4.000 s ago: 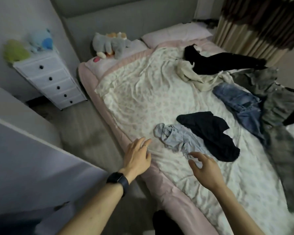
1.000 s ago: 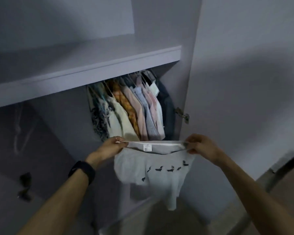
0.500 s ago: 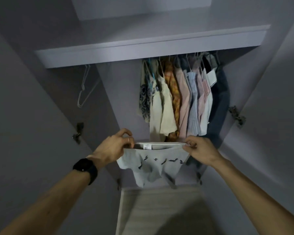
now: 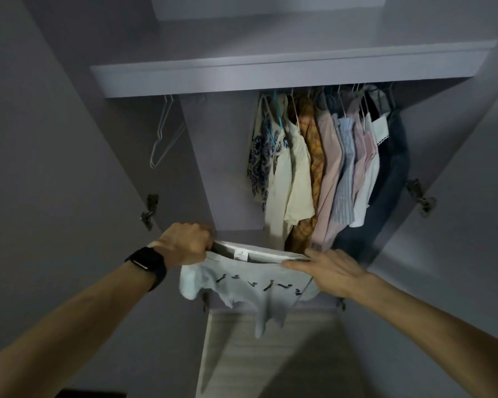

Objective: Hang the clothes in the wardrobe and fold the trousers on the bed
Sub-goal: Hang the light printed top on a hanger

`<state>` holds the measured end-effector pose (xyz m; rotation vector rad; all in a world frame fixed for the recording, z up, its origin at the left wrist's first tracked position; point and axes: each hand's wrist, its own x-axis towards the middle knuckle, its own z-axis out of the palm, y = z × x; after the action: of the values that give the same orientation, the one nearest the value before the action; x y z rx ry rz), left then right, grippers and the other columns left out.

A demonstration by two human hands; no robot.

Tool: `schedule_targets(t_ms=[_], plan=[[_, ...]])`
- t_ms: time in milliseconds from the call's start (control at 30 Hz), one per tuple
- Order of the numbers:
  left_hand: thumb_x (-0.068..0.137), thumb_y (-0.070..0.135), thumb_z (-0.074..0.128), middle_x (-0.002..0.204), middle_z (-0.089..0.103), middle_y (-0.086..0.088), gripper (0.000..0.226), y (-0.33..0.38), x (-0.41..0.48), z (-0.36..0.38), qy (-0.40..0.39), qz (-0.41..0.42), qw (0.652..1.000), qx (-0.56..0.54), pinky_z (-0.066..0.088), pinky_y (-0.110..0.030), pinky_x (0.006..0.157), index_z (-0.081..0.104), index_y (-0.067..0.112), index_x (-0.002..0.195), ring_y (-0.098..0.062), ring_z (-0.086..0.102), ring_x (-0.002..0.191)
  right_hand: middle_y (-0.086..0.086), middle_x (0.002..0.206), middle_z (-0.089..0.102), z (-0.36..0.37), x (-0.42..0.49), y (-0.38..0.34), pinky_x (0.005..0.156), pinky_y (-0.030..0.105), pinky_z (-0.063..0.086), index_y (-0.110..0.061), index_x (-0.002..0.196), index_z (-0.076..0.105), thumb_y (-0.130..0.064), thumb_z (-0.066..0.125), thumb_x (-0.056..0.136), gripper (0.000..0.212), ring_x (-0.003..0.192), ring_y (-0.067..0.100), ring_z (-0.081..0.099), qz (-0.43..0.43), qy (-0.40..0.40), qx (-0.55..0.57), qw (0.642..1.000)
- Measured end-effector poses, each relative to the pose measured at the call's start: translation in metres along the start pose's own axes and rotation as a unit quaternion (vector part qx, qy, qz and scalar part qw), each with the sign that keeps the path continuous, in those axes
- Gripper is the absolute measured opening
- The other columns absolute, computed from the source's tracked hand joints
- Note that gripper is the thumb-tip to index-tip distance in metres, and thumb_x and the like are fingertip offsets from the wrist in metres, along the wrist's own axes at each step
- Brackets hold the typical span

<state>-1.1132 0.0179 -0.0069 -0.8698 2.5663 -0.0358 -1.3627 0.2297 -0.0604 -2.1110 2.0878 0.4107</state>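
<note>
A light grey T-shirt (image 4: 250,285) with a row of small dark figures hangs stretched between my hands in front of the open wardrobe. My left hand (image 4: 184,244) is closed on its left shoulder. The fingers of my right hand (image 4: 328,271) lie nearly flat along the right side of the neckline, holding that side up. A white label shows inside the collar. An empty white wire hanger (image 4: 164,133) hangs at the left of the wardrobe. Several shirts (image 4: 322,168) hang on the right under the shelf (image 4: 270,73).
Both wardrobe doors stand open, the left door (image 4: 55,168) and the right door (image 4: 472,182), with hinges on their inner edges. The wardrobe's back panel (image 4: 222,168) between the hanger and the shirts is bare. A pale wooden floor (image 4: 270,354) lies below.
Four seconds ago my hands reached for this shirt on the bed. Since then I turned to the wardrobe holding it by the shoulders. In the last half second my right fingers flattened.
</note>
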Motion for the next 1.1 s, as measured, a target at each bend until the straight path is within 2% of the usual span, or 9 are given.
schedule_targets(t_ms=[133,267,400,567,733,833,900,1033,1100], plan=[[0.095,0.041,0.042,0.093,0.065,0.002,0.030,0.009,-0.010,0.010,-0.007,0.029,0.999,-0.022,0.044,-0.034,0.076,0.063,0.020,0.086,-0.024,0.058,0.083,0.000,0.123,0.057,0.018,0.002,0.004,0.069,0.038,0.052,-0.024,0.144,0.041,-0.015,0.042,0.098,0.047,0.086,0.021,0.056,0.034,-0.017,0.030,0.999],[0.089,0.080,0.034,0.102,0.068,0.006,0.064,0.016,-0.014,0.028,-0.003,0.075,0.997,0.009,0.040,-0.041,0.100,0.072,0.034,0.112,-0.022,0.064,0.097,-0.003,0.114,0.061,0.024,-0.001,0.007,0.073,0.037,0.054,-0.022,0.125,0.057,-0.032,0.040,0.101,0.032,0.089,0.019,0.058,0.051,-0.012,0.056,0.997],[0.101,0.064,0.034,0.117,0.066,0.008,0.052,0.017,-0.011,0.042,0.102,0.051,0.993,0.010,0.044,-0.037,0.099,0.070,0.032,0.120,-0.022,0.064,0.109,-0.004,0.114,0.060,0.023,-0.001,0.025,0.074,0.032,0.050,-0.024,0.118,0.064,-0.052,0.048,0.096,0.039,0.098,0.020,0.060,0.105,-0.040,0.088,0.990],[0.105,0.044,0.045,0.126,0.067,0.005,0.034,0.009,-0.009,0.053,0.139,0.001,0.973,-0.186,0.052,-0.036,0.089,0.066,0.030,0.127,-0.025,0.064,0.112,-0.002,0.099,0.067,0.020,-0.002,0.047,0.080,0.033,0.052,-0.021,0.103,0.073,-0.038,0.063,0.096,0.021,0.092,0.017,0.064,0.174,0.051,0.244,0.953],[0.099,0.026,0.061,0.097,0.068,0.007,0.010,0.003,-0.001,0.056,0.184,-0.041,0.889,-0.418,0.048,-0.027,0.076,0.053,0.028,0.105,-0.013,0.064,0.083,-0.003,0.099,0.068,0.019,-0.005,0.045,0.081,0.032,0.054,-0.024,0.110,0.069,-0.026,0.068,0.096,0.014,0.089,0.015,0.064,0.195,0.174,0.382,0.886],[0.097,0.031,0.064,0.096,0.064,0.014,0.016,-0.002,0.002,0.037,0.136,-0.061,0.890,-0.430,0.042,-0.017,0.071,0.056,0.028,0.110,-0.008,0.063,0.087,-0.007,0.099,0.064,0.012,-0.001,0.041,0.080,0.030,0.051,-0.031,0.113,0.053,-0.022,0.067,0.096,0.024,0.088,0.011,0.062,0.197,0.219,0.411,0.863],[0.095,0.033,0.068,0.088,0.064,0.014,0.006,-0.008,0.005,0.027,0.052,-0.065,0.906,-0.416,0.041,-0.018,0.067,0.066,0.027,0.092,-0.010,0.063,0.087,-0.010,0.099,0.062,0.006,0.005,0.040,0.081,0.026,0.049,-0.028,0.119,0.052,-0.022,0.068,0.096,0.029,0.089,0.009,0.062,0.212,0.240,0.434,0.842],[0.084,0.044,0.078,0.086,0.068,0.008,0.027,-0.021,0.004,0.024,-0.009,-0.055,0.849,-0.526,0.046,-0.024,0.078,0.068,0.019,0.083,-0.011,0.063,0.086,-0.021,0.093,0.064,-0.003,0.019,0.032,0.074,0.008,0.043,-0.025,0.106,0.068,-0.023,0.069,0.096,0.011,0.088,-0.001,0.060,0.204,0.223,0.453,0.839],[0.083,0.050,0.077,0.089,0.069,0.002,0.039,-0.025,0.002,0.024,0.006,-0.053,0.816,-0.576,0.049,-0.031,0.084,0.064,0.014,0.089,-0.015,0.063,0.086,-0.023,0.089,0.066,-0.005,0.026,0.028,0.074,0.012,0.047,-0.029,0.093,0.068,-0.021,0.072,0.093,0.009,0.086,-0.004,0.062,0.189,0.204,0.471,0.837]])
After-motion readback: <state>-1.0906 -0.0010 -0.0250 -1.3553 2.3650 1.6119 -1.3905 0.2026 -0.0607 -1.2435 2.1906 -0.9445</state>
